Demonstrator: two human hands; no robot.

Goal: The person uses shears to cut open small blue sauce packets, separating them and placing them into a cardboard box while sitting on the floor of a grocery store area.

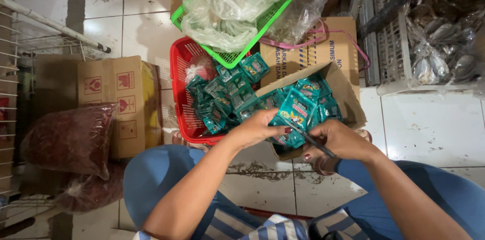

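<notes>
My left hand (257, 128) holds a strip of teal sachets (296, 110) over an open cardboard box (343, 86) that is full of the same sachets. My right hand (339, 140) grips a thin dark tool, likely scissors (311, 140), with its tip against the lower edge of the held sachets. Several more teal sachets (222, 98) are piled in a red plastic basket (181, 81) just left of the box. Both hands hover above my knees, which are covered in blue cloth.
A green basket (275, 8) with clear plastic bags rests on the red one. A brown carton (118, 101) and sacks of red dried goods (68, 139) stand at the left by a wire rack (45, 30). Crates with bagged dried fish (439, 43) sit at the right. The floor is white tile.
</notes>
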